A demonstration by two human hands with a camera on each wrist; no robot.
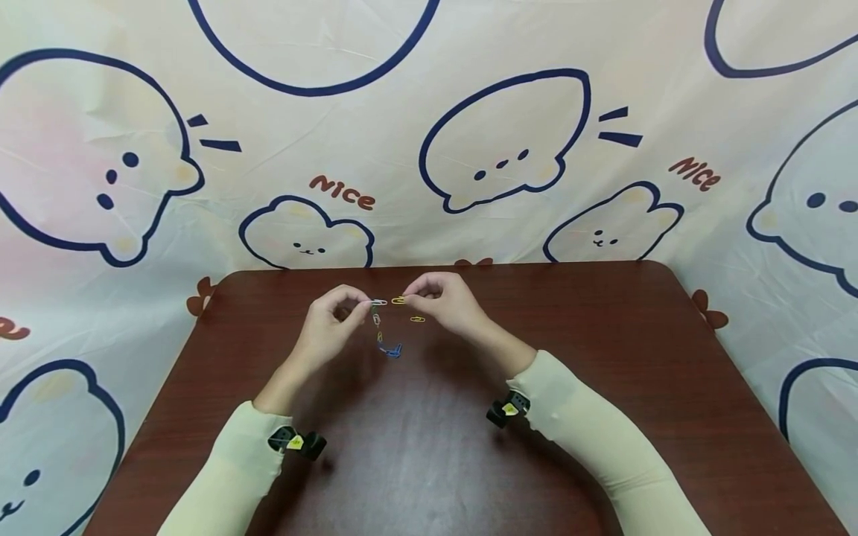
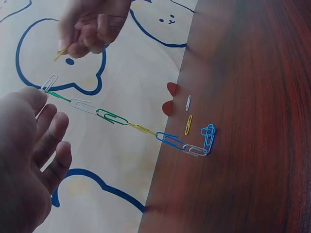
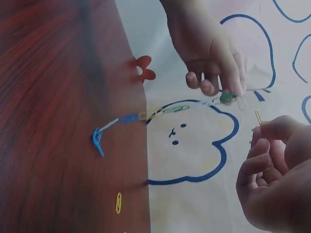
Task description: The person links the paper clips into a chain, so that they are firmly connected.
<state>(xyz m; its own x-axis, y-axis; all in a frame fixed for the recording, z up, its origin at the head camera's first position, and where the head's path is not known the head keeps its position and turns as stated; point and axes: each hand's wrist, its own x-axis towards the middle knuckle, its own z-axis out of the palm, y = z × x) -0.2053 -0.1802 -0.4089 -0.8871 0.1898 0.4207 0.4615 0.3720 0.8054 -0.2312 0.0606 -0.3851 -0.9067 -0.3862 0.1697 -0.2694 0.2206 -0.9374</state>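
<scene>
My left hand point(image 1: 326, 327) pinches the top end of a paper clip chain point(image 2: 112, 116), where a white paper clip point(image 2: 50, 83) sticks out past the fingertips. Green, white, yellow and blue links hang down from there. The chain's lower end, a bunch of blue paper clips point(image 2: 209, 138), is down by the brown tabletop. Facing it, my right hand point(image 1: 445, 304) pinches a yellow paper clip point(image 3: 258, 117) between thumb and finger. The yellow clip's free end points toward the white one, with a small gap between them.
On the brown table point(image 1: 415, 461) lie a loose yellow paper clip point(image 1: 418, 319) and a loose white paper clip point(image 2: 188, 103). A pale curtain point(image 1: 395, 141) with blue cartoon drawings stands behind the table's far edge. Each sleeve carries a small black wrist camera point(image 1: 509, 409).
</scene>
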